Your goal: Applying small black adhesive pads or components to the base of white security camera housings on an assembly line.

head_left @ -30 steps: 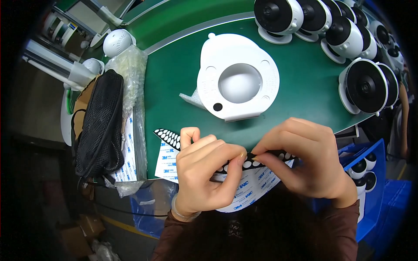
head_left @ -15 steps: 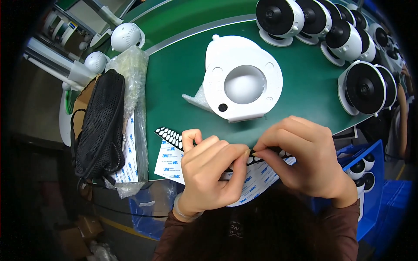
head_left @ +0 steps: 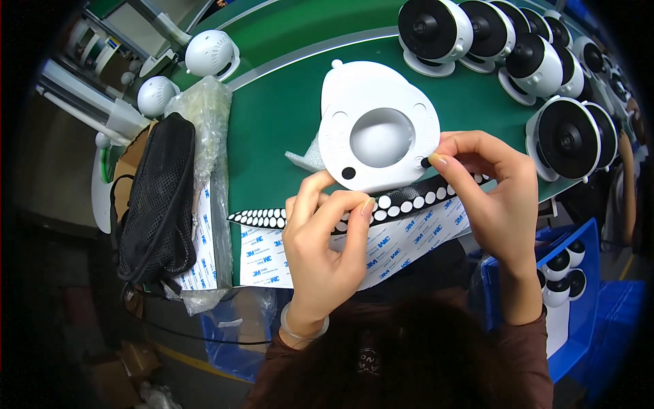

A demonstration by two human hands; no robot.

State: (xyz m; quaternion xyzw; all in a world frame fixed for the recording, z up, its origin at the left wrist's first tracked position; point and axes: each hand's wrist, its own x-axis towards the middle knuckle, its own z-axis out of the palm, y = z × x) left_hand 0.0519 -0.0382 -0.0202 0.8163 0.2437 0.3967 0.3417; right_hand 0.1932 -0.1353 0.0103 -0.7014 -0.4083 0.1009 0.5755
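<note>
A white camera (head_left: 381, 85) lies on the green bench, its flat base turned up and its rounded body showing through the base's round opening. One black round pad (head_left: 348, 173) sits in a recess at the base's lower left. My right hand (head_left: 501, 198) pinches another small black round pad (head_left: 426, 162) between thumb and forefinger, at the lower right recess. Whether the pad touches the base I cannot tell. My left hand (head_left: 323, 245) is closed, thumb to forefinger, on a black strip (head_left: 412, 199) of white-faced round pads. The strip lies over white printed backing sheets (head_left: 262, 255).
Several white cameras with black fronts (head_left: 429, 31) stand at the back right. A black mesh bag (head_left: 155, 198) and bubble wrap (head_left: 211, 116) lie at the left. Below the bench's right edge is a blue bin (head_left: 579, 320) with cameras. White foam wrap (head_left: 310, 155) pokes out beside the camera base.
My right hand has moved up from the strip to the camera base, with a black pad in its fingertips. My left hand has shifted slightly and the strip is more exposed.
</note>
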